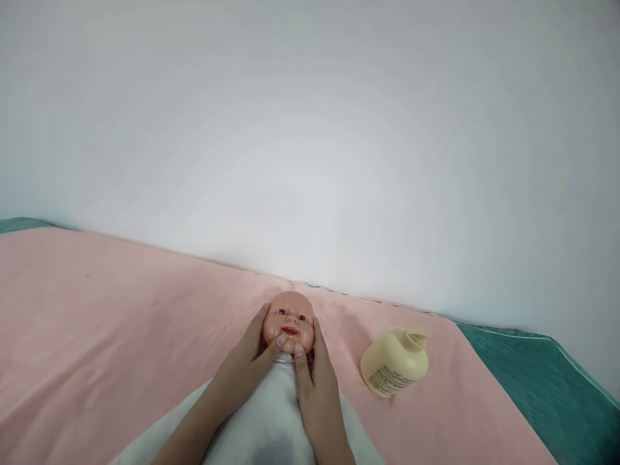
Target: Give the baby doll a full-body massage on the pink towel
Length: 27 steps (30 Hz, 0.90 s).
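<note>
A bald baby doll (pixel 291 309) lies face up, its head toward the wall and its body covered by white cloth (pixel 264 416). Around the left side of the doll's head curls my left hand (pixel 249 361), its thumb pressed near the mouth and chin. On the other side my right hand (pixel 317 374) cups the cheek, with its thumb on the chin. Both sets of fingers reach partly behind the head, where their tips are hidden. To the right of my right hand, apart from it, a pale yellow pump bottle (pixel 394 363) with a printed label stands tilted in view.
A pink sheet (pixel 121 310) lies under the doll and bottle, with some creases at the left. Green fabric (pixel 547 374) shows past its right edge and at the far left corner. A plain white wall (pixel 310 142) rises directly behind.
</note>
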Available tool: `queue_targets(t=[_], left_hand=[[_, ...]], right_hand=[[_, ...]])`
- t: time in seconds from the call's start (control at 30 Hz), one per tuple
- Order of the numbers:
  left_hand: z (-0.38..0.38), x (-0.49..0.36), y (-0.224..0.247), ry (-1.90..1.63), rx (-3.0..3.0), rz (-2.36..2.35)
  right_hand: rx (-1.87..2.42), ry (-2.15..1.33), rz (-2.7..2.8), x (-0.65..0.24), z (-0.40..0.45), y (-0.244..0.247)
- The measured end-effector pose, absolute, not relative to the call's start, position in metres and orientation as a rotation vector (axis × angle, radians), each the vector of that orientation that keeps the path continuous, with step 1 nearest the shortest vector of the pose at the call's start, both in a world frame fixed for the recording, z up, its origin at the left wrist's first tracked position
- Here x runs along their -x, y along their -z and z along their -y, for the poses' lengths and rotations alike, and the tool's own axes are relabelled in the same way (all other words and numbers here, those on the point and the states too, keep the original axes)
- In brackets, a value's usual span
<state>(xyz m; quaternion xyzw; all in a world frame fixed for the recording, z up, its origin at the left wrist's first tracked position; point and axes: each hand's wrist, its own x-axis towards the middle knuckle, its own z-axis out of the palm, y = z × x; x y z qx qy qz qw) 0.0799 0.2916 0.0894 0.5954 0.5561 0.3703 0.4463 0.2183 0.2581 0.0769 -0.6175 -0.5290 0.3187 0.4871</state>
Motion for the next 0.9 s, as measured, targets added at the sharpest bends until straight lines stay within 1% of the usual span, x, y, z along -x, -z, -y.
queue_targets(t=[0.1,0.27,0.43,0.9], left_hand=[[-0.294,-0.081,-0.085,-0.916,-1.449,-1.44],[-0.295,-0.081,-0.081,-0.946,-1.476,-1.369],[-0.298,-0.081,-0.075,-0.979,-1.47,-1.413],[-0.298,-0.08,-0.076,-0.946,-1.455,-1.387]], right_hand=[[1.5,-0.777,1.284,-0.219,-0.259,-0.076],[1.501,-0.782,1.297,-0.22,-0.259,-0.076],[1.482,-0.761,1.268,-0.219,-0.259,-0.077],[1.483,-0.753,1.276,-0.218,-0.259,-0.075]])
